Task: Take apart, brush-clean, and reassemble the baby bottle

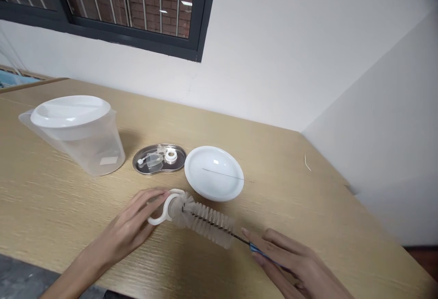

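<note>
A bottle brush [205, 220] with white bristles lies low over the wooden table [308, 198], slanting from upper left to lower right. My left hand [133, 223] is closed on a white plastic ring [163, 212] that sits at the bristle tip. My right hand [294, 262] grips the brush's blue handle [259, 250] at the lower right; most of the handle is hidden under the fingers.
A clear plastic jug [85, 141] with a white lid stands at the left. Beside it a metal kidney tray [139, 162] holds small clear parts and a white ring. A white bowl [214, 173] sits just behind the brush. The wall corner is at the right.
</note>
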Demonstrator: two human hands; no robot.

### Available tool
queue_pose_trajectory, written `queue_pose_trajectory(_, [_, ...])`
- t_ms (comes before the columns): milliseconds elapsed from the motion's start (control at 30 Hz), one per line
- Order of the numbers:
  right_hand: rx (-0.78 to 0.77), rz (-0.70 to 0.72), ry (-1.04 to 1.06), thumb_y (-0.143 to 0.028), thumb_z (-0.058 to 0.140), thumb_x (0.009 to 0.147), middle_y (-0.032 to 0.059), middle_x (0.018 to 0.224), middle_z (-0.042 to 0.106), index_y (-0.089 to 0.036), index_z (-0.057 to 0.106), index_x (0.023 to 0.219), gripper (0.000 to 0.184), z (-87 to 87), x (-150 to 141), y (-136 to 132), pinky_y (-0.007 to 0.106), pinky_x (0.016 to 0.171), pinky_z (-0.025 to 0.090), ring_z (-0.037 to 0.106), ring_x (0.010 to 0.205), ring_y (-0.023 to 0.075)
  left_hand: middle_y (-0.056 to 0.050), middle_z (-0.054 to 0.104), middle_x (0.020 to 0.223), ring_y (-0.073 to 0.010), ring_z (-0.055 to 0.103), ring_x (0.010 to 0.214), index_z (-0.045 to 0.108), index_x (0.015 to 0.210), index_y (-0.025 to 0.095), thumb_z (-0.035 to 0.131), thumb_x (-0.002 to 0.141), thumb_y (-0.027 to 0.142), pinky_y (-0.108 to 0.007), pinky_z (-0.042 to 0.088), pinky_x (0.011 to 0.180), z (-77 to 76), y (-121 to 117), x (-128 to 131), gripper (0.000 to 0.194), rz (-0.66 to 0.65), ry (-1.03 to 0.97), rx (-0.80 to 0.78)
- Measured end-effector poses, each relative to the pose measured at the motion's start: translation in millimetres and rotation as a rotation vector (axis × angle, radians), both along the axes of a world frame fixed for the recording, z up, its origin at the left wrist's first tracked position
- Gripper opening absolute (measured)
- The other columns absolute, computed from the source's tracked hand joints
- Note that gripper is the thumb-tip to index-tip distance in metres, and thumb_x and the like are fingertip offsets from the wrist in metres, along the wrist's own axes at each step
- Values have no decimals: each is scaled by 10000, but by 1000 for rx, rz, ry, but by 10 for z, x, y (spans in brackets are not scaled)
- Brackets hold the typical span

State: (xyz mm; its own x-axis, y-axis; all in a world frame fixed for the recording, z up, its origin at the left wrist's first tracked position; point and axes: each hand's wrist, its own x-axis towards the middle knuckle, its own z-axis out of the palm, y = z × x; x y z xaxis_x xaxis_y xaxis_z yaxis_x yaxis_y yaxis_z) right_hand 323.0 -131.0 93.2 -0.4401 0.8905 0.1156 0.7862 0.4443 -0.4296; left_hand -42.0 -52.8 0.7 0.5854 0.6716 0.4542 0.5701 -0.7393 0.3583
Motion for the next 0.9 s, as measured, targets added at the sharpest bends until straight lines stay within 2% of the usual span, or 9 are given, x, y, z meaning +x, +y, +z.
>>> queue_pose_trajectory(133, [10,17,-85,-325,477,1021,32,861,700,-311,698,1250,319,43,-26,4,222,655,600,717,785,160,-146,461,1495,-245,411,1413,361,1533,175,521,922,6,-388,427,1161,-28,-5,10,654,-15,19,60])
queue_pose_trajectory(367, [-125,40,-158,-332,444,1042,31,1014,706,-355,532,1448,416,81,12,14,273,761,614,721,908,169,-167,492,1474,-270,404,1417,361,1530,134,533,882,-44,-424,419,1166,-25,-6,51,694,-29,51,158])
queue_pose_trajectory(667, [-119,79,-181,-351,508,1011,41,1095,720,-336,608,1374,377,161,35,61,283,740,602,717,932,197,-179,537,1439,-285,463,1380,364,1529,133,537,864,-47,-452,472,1130,3,25,78,710,-24,41,194])
queue_pose_trajectory(900, [-140,88,-227,-362,449,1036,24,1108,716,-351,647,1300,330,275,5,143,297,784,600,720,968,193,-163,570,1427,-282,470,1387,314,1562,152,542,861,-40,-446,469,1148,-22,22,79,762,-26,36,214])
